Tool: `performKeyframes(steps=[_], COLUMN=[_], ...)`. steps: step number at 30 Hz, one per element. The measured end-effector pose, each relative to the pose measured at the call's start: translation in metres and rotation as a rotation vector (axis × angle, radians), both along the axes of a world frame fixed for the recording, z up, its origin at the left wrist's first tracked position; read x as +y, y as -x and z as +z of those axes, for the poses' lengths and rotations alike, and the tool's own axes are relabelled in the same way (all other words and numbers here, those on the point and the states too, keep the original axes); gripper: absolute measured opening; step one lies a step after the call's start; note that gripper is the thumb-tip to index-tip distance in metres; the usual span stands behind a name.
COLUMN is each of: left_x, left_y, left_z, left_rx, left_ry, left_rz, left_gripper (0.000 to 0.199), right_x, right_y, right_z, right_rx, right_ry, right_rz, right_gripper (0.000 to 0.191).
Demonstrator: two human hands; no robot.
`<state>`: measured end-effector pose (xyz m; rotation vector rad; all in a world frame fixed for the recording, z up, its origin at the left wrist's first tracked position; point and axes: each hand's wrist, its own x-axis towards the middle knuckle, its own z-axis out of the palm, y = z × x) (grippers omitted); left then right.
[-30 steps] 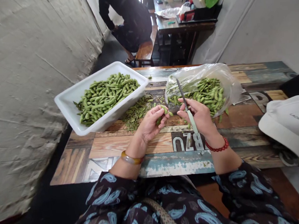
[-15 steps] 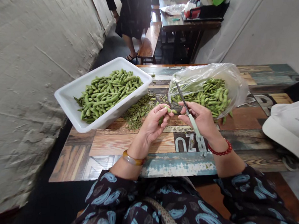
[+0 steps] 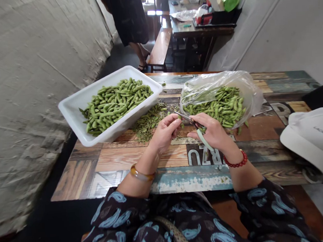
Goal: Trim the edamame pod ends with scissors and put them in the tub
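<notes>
My left hand pinches a green edamame pod between thumb and fingers, most of it hidden by them. Held in my right hand is a pair of scissors with pale green handles, its blades pointing left and reaching the pod. Beyond my right hand, a clear plastic bag lies on its side with many pods inside. Left of my hands stands a white plastic tub holding a heap of pods. Trimmed scraps form a loose pile beside the tub.
The patchwork-patterned table runs across in front of me. A white cap rests at its right end. Behind it are a wooden bench, another table with clutter, and a person in dark clothing. A rough wall borders the left.
The scissors have swung from pointing up and away to pointing left, with their blades now at the pod in my left hand. The person in the background has shifted left.
</notes>
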<state>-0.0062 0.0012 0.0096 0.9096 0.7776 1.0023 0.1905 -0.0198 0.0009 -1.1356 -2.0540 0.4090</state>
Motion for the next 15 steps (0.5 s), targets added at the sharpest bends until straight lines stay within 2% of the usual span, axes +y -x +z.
performKeyframes(steps=[7, 12, 15], left_x=[0.0033, 0.0032, 0.0027], left_y=[0.0015, 0.0019, 0.0023], left_z=[-0.0112, -0.0074, -0.0050], left_rx=[0.057, 0.226, 0.308], left_ry=[-0.140, -0.301, -0.338], left_rz=[-0.028, 0.002, 0.026], left_gripper=[0.030, 0.024, 0.021], right_x=[-0.0020, -0.0028, -0.0029], right_y=[0.0010, 0.0010, 0.0005], right_z=[0.0027, 0.0054, 0.0066], right_rx=[-0.014, -0.037, -0.038], right_ry=[0.022, 0.048, 0.061], right_rz=[0.018, 0.038, 0.057], right_gripper=[0.052, 0.048, 0.049])
